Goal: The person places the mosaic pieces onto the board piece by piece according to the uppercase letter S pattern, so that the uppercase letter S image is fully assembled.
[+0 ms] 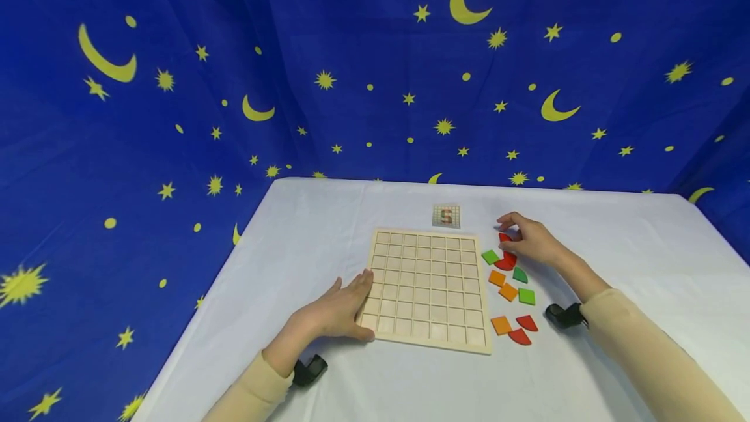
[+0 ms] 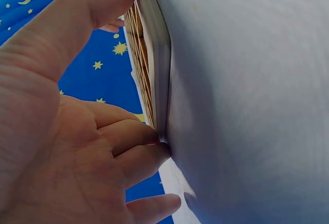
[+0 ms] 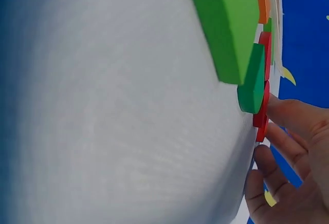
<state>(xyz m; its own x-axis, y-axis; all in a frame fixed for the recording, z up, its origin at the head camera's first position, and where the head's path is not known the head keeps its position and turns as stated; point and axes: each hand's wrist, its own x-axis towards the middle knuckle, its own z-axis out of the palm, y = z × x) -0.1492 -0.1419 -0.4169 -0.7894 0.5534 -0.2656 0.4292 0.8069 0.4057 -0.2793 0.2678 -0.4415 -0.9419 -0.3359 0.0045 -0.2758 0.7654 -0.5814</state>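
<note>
A pale wooden grid board (image 1: 430,292) lies flat on the table. My left hand (image 1: 342,308) rests against its left side, fingers fairly straight and thumb by the near corner; the left wrist view shows the fingertips at the board's edge (image 2: 163,70). My right hand (image 1: 533,241) is at the far end of a loose group of tiles, its thumb on or just over red quarter-round tiles (image 1: 508,260). The index finger reaches beyond them, apart from the thumb. In the right wrist view, the thumb (image 3: 290,113) is beside a red tile (image 3: 260,106), with the other fingers spread.
Right of the board lie orange squares (image 1: 501,325), light green squares (image 1: 527,296), a dark green quarter-round (image 1: 520,275) and more red quarter-rounds (image 1: 519,337). A small pattern card (image 1: 446,216) lies behind the board. A blue star-and-moon cloth (image 1: 375,83) hangs behind the white table (image 1: 328,213).
</note>
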